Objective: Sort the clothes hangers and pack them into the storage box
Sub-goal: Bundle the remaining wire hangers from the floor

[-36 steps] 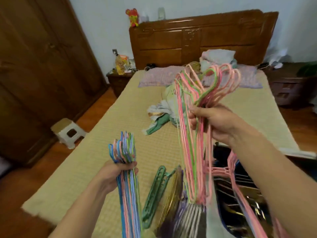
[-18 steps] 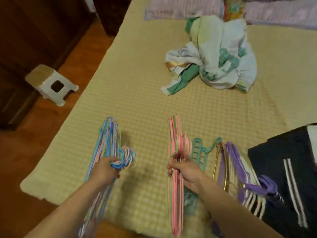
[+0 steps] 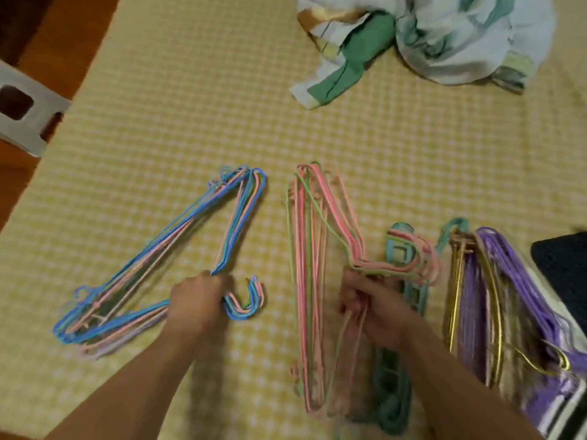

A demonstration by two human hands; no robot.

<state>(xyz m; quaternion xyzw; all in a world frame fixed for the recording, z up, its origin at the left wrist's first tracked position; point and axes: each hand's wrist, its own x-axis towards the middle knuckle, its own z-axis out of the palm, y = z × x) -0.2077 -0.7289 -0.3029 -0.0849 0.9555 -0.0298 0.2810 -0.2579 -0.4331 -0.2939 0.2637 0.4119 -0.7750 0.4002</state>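
While both bundles lie flat on the bed [image 3: 158, 122], each hand grips its necks: left hand [image 3: 198, 301] clutches the blue hangers [image 3: 152, 268], right hand [image 3: 373, 308] the pink hangers [image 3: 313, 265], probably keeping colours separate. Purple hangers [image 3: 508, 281] sit beyond the right grip; no box visible.

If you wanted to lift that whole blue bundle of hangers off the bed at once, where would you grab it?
Probably at the neck, where the left hand already grips the blue hanger bundle. All the wires meet there just below the hooks, so one grasp from above gathers them; the wide triangle ends fan apart and would likely slip loose.
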